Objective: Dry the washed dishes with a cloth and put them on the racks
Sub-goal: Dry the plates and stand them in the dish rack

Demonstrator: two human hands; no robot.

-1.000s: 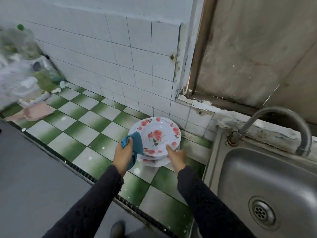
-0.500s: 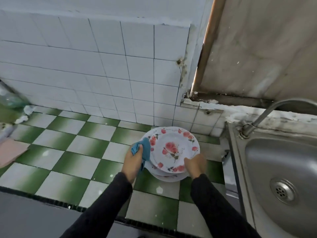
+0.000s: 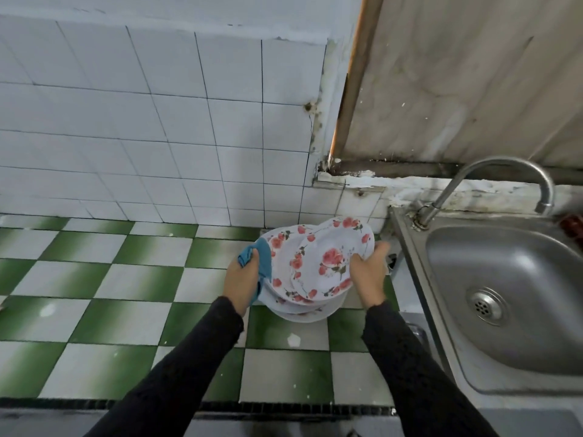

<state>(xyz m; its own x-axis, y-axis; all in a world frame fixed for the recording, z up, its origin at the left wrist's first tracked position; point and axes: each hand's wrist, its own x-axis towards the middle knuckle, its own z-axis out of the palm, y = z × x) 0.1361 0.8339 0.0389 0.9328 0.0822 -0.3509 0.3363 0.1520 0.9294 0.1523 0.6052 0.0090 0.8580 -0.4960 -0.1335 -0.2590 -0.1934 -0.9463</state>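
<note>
Plate stack [image 3: 303, 312] on the table [image 3: 126, 279], just beside the sink [image 3: 504, 263].
Left grip [image 3: 241, 279] curls round a blue cloth [image 3: 263, 258] against the stack's edge; right grip [image 3: 367, 279] pinches the tilted top plate [image 3: 328, 260] by its rim.

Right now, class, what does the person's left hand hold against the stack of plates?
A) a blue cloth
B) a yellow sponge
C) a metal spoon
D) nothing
A: the left hand grips a blue cloth at the edge of the flowered plates, which the right hand also holds.
</note>
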